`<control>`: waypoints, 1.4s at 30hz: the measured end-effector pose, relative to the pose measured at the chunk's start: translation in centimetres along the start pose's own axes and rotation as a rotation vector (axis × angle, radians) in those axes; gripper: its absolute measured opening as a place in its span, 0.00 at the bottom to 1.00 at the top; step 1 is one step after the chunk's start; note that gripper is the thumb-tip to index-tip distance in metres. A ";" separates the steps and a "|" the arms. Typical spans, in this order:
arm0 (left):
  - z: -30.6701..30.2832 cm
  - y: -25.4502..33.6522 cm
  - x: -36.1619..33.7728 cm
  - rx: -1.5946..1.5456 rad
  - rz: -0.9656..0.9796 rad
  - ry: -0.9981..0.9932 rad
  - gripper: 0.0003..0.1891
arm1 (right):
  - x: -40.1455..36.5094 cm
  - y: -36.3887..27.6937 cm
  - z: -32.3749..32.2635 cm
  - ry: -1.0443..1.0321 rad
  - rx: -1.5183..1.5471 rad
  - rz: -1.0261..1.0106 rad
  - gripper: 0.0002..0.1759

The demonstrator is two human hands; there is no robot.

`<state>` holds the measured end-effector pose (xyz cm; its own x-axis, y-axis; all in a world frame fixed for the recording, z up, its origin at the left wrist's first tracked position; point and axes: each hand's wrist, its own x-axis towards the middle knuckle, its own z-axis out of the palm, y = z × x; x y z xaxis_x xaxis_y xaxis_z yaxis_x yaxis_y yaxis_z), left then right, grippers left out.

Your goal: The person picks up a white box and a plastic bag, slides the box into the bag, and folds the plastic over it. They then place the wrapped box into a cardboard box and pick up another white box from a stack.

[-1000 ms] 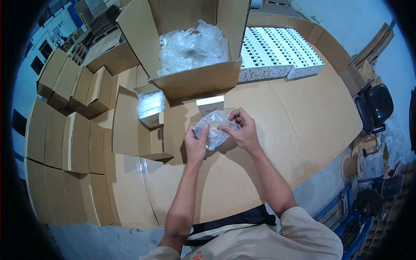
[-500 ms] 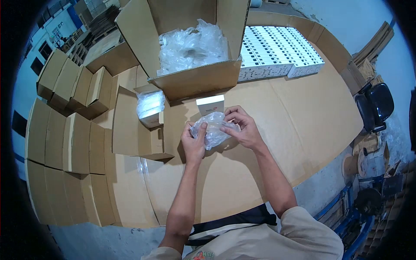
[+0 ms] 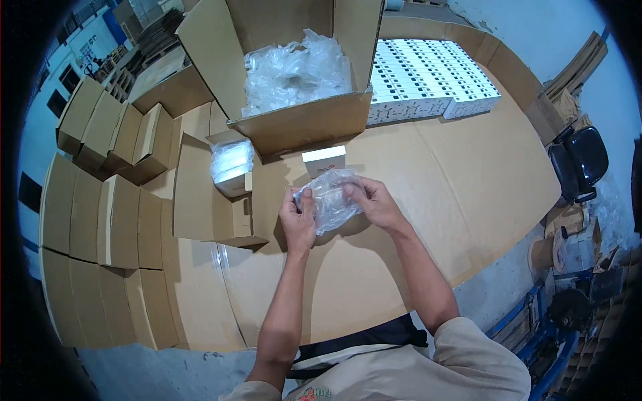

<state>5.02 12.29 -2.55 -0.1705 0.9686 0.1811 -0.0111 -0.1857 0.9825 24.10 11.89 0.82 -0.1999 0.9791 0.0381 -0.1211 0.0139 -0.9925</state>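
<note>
A crumpled clear plastic bag (image 3: pixel 332 208) is stretched between my two hands over the cardboard-covered table. My left hand (image 3: pixel 297 220) pinches its left side, thumb on top. At the opposite side my right hand (image 3: pixel 380 206) grips the bag's edge between thumb and fingers. Just beyond the bag stands a small white box (image 3: pixel 324 160), apart from both hands. To the left, an open carton (image 3: pixel 200 194) holds plastic-wrapped white boxes (image 3: pixel 232 164). Behind sits a large open carton (image 3: pixel 307 127) full of clear plastic bags (image 3: pixel 297 73).
Rows of white boxes (image 3: pixel 428 77) cover the table's back right. Several brown cartons (image 3: pixel 117 214) are stacked along the left side. A black chair (image 3: pixel 578 164) and a blue metal frame (image 3: pixel 528 327) stand on the floor at the right.
My right hand has shifted its hold, its fingers now closed on the bag's right edge. The bag is spread wider and higher, nearer the small white box.
</note>
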 end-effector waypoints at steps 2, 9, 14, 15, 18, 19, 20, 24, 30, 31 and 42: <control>0.0 0.0 0.1 -0.002 0.016 0.024 0.16 | -0.5 -0.5 0.4 -0.050 -0.069 -0.055 0.16; -0.1 0.7 0.4 -0.032 0.036 0.113 0.14 | -0.7 -2.4 -1.4 -0.057 -0.115 0.209 0.13; -0.6 1.5 0.4 -0.023 0.005 0.008 0.12 | -0.2 -1.2 -1.4 0.150 -0.047 0.008 0.11; -0.8 1.3 0.6 -0.042 0.060 -0.043 0.12 | -0.3 -1.2 -1.5 0.125 -0.066 0.011 0.11; -1.5 2.2 0.9 -0.183 0.006 -0.234 0.15 | -0.5 -1.5 -1.8 0.056 -0.094 0.011 0.11; -1.8 2.6 1.0 -0.243 -0.050 -0.305 0.16 | -0.7 -2.1 -1.6 0.038 -0.083 0.007 0.11; -2.4 2.5 1.2 -0.192 -0.097 -0.376 0.17 | -0.8 -2.4 -1.5 0.021 -0.072 0.004 0.11; -3.1 2.9 1.2 0.016 -0.218 -0.520 0.17 | -0.6 -0.9 -3.0 -0.162 -0.260 0.043 0.10; -1.3 3.0 0.2 0.146 -0.137 -0.387 0.13 | -1.0 -2.2 -1.9 -0.253 -0.213 0.135 0.10; -1.1 2.8 0.0 0.127 -0.100 -0.339 0.12 | -1.1 -3.0 -1.9 -0.262 -0.227 0.186 0.10; -1.6 1.8 0.5 0.233 -0.021 -0.257 0.13 | -0.8 -1.4 -2.8 -0.343 -0.119 0.112 0.12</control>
<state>3.35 12.14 -0.74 0.0815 0.9873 0.1361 0.2187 -0.1509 0.9641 27.19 11.62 1.83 -0.5216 0.8514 -0.0546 0.0292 -0.0462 -0.9985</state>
